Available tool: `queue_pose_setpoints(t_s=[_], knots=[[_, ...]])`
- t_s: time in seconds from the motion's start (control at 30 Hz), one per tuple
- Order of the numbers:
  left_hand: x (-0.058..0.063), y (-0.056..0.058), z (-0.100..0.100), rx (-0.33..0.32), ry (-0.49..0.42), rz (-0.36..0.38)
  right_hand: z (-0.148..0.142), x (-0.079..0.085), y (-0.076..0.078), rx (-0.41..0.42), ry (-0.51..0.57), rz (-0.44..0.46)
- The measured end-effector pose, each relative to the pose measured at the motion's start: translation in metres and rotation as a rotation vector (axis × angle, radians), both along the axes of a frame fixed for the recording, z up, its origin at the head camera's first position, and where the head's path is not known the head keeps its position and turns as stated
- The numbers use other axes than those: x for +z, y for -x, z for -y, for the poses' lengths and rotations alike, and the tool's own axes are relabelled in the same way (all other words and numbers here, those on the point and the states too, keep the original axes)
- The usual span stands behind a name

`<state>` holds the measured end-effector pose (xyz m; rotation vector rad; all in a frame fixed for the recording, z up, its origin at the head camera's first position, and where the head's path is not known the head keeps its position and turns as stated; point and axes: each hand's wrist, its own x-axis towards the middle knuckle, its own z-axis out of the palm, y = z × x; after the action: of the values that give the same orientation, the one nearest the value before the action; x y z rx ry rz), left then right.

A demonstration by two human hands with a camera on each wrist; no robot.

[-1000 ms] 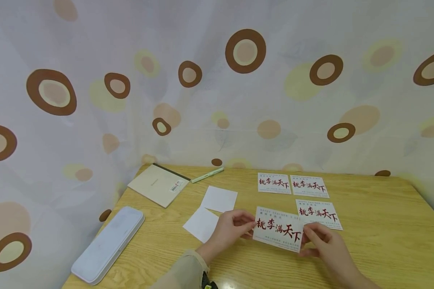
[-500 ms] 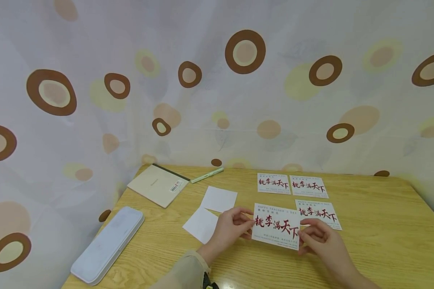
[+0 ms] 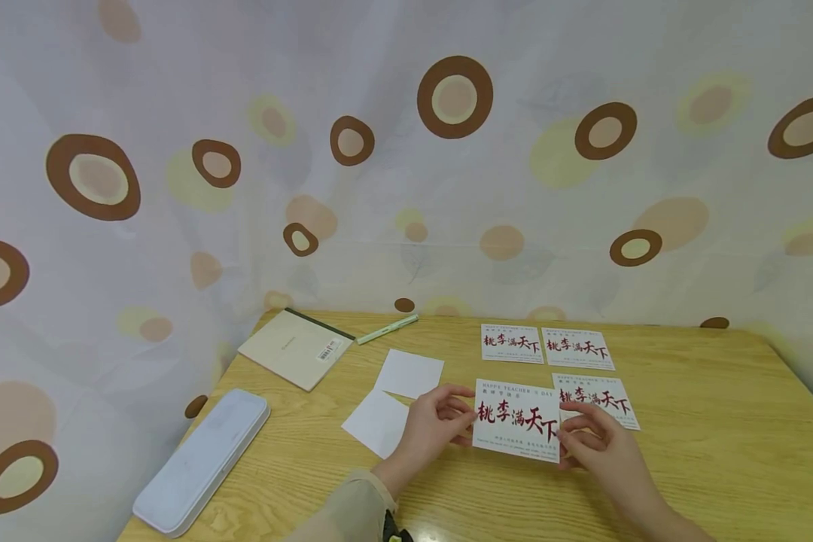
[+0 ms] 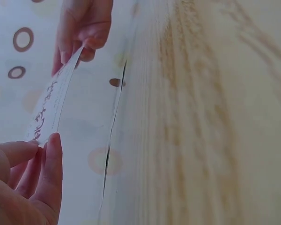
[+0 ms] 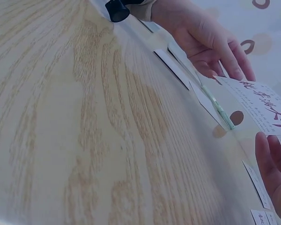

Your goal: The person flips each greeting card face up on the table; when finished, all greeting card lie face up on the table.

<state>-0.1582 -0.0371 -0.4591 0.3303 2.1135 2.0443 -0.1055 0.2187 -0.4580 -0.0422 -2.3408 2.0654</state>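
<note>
A white greeting card with red Chinese characters is held up above the table, its printed face toward me. My left hand pinches its left edge between thumb and fingers. At the opposite edge my right hand pinches it the same way. The left wrist view shows the card from the side, slightly bowed and off the tabletop. In the right wrist view both hands grip the card at its two ends. Behind it on the table lie several matching cards, face up.
Two blank white cards overlap left of the hands. Farther left are a beige notepad with a barcode label, a light green pen and a white pencil case. A patterned curtain hangs behind the wooden table.
The held card has levelled a little, its right side rising slightly. My right hand has shifted up a bit at that edge. The left hand stays almost still.
</note>
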Motion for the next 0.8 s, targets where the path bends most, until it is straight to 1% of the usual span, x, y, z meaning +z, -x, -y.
queue_pose_setpoints(t_s=[0.17, 0.33, 0.5, 0.63, 0.8], knots=[[-0.002, 0.002, -0.003, 0.021, 0.016, 0.0, 0.0, 0.002, 0.002, -0.006, -0.037, 0.008], [-0.005, 0.004, -0.004, 0.02, 0.05, -0.004, 0.001, 0.004, 0.005, -0.014, -0.081, 0.021], [-0.007, 0.006, -0.006, 0.019, 0.054, -0.009, 0.002, 0.007, 0.008, -0.033, -0.137, 0.041], [-0.007, 0.009, -0.01, 0.033, 0.074, -0.017, 0.001, 0.007, 0.011, -0.043, -0.168, 0.022], [-0.002, 0.013, -0.015, 0.068, 0.101, -0.033, -0.002, 0.006, 0.017, -0.037, -0.172, -0.014]])
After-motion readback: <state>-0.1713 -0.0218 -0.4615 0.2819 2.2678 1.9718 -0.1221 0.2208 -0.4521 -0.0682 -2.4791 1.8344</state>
